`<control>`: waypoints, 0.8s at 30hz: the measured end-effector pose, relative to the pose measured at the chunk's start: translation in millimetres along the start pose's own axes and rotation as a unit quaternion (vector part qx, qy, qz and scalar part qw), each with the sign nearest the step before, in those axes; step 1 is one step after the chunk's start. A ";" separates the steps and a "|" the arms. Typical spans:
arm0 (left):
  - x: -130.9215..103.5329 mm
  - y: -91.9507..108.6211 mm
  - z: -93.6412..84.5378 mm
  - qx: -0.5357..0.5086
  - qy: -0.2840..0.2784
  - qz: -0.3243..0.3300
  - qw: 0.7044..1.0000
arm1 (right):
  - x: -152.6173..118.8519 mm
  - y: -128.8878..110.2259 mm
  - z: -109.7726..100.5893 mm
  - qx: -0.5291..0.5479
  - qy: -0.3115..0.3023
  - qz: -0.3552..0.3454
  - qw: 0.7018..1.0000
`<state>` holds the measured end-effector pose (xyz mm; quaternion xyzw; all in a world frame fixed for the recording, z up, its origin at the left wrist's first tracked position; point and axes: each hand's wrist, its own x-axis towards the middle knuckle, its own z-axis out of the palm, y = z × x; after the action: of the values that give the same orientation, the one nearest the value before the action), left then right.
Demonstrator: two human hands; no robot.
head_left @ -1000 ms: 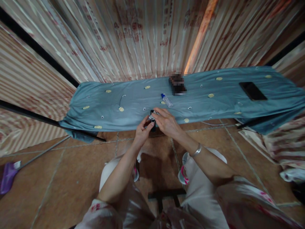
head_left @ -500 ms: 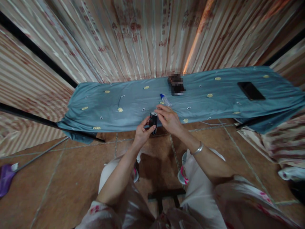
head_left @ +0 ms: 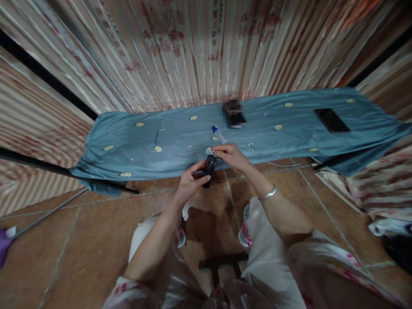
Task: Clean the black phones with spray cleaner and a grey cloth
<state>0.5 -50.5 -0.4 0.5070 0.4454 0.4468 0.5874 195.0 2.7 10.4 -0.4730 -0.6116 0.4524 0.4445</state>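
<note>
The left hand grips a black boxy object at the near edge of the counter; the right hand pinches a whitish piece at its top. I can't make out what the blue-capped bottle holds; the dark item beyond is pixelated.

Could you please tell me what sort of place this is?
It looks like a small curtained-off space indoors, perhaps in a home: patterned curtains hang behind a narrow table covered with blue-green cloth, and the floor has brown tiles.
</note>
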 end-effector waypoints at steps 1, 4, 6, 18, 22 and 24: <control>-0.5 2.2 1.3 -0.035 0.002 -0.006 0.999 | 0.7 1.0 1.0 0.038 0.006 0.031 0.999; -1.7 8.5 3.4 -0.131 0.022 -0.042 0.990 | -0.2 0.9 7.1 0.161 0.007 0.095 0.982; -1.8 11.5 3.7 -0.167 0.026 -0.066 0.983 | -2.0 -0.7 12.3 0.208 0.000 0.110 0.972; 8.9 15.4 -5.6 -0.264 0.094 -0.054 0.958 | -11.5 6.8 37.3 0.061 -0.025 0.070 0.995; 9.3 15.7 -6.4 -0.285 0.117 -0.064 0.949 | -14.2 5.2 41.0 0.038 -0.028 0.047 0.998; 9.2 15.6 -6.7 -0.290 0.128 -0.073 0.946 | -16.0 3.0 41.9 0.019 -0.036 0.023 0.999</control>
<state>-5.3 -38.8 13.8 0.2195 0.4031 0.5738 0.6783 157.4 -18.2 -2.6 -0.4619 -0.6073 0.4905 0.4211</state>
